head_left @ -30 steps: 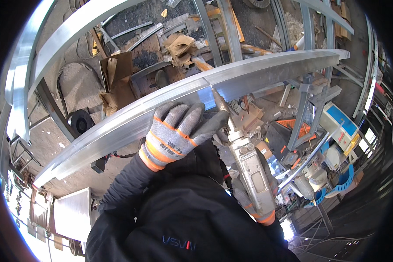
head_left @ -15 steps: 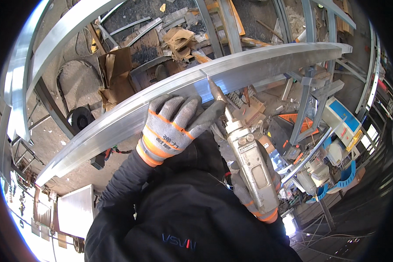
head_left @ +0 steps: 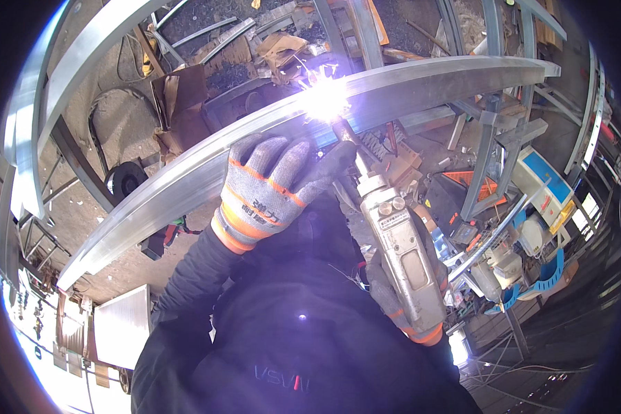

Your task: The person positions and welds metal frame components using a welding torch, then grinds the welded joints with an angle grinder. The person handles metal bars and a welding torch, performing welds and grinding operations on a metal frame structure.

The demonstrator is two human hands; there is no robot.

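- Beam (head_left: 448,86): across the scene, lower left to upper right.
- Torch (head_left: 403,252): before the beam, tip toward it.
- Flash (head_left: 326,99): at the torch's tip, over the beam.
- Left grip (head_left: 262,186): at the beam's near side, left of the torch.
- Right grip (head_left: 388,288): around the torch's rear.
- Box (head_left: 179,103): behind the beam, left; reel (head_left: 125,181) farther left.
- Machine (head_left: 546,183): well right of the torch.
- Panel (head_left: 123,324): lower left, before the beam.

- Conc flr (head_left: 79,210): dusty, w/ small debris
- Upper ctr: crumpled brown cardbd (head_left: 283,47) + metal offcuts (head_left: 203,33)
- Upper L: open cardbd box (head_left: 183,103), blk hose loop (head_left: 92,124)
- Mid-L: round blk reel (head_left: 125,181)
- Ctr-R: orange mesh pc (head_left: 481,188), exact support unclear
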